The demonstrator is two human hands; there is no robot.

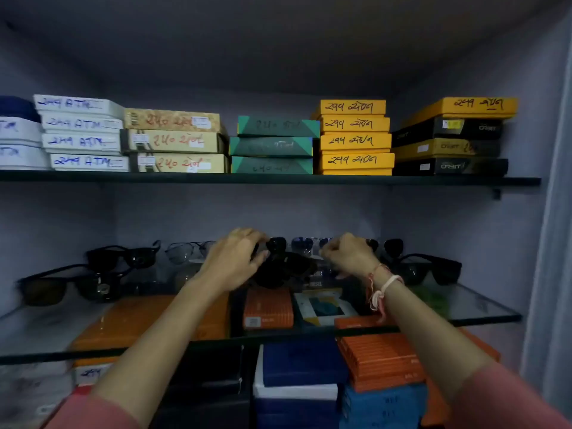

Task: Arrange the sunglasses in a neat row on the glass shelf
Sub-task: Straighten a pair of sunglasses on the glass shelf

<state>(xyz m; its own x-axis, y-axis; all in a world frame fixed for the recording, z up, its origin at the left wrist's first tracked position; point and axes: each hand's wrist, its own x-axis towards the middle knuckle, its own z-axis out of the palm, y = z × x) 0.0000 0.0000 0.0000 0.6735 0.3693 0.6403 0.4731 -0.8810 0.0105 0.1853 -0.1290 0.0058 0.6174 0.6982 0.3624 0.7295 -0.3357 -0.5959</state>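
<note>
Several pairs of sunglasses stand on the middle glass shelf. A black pair sits at the centre between my hands. My left hand curls around its left side, and my right hand is closed at its right end. A brown-lensed pair and another dark pair stand at the left, next to a thin wire-framed pair. At the right is a black pair. A blue-lensed pair stands behind, partly hidden by my hands.
The upper shelf carries stacks of white, beige, green, yellow and black boxes. Orange and blue boxes lie under the glass shelf. Grey cabinet walls close in both sides, and a curtain hangs at the right.
</note>
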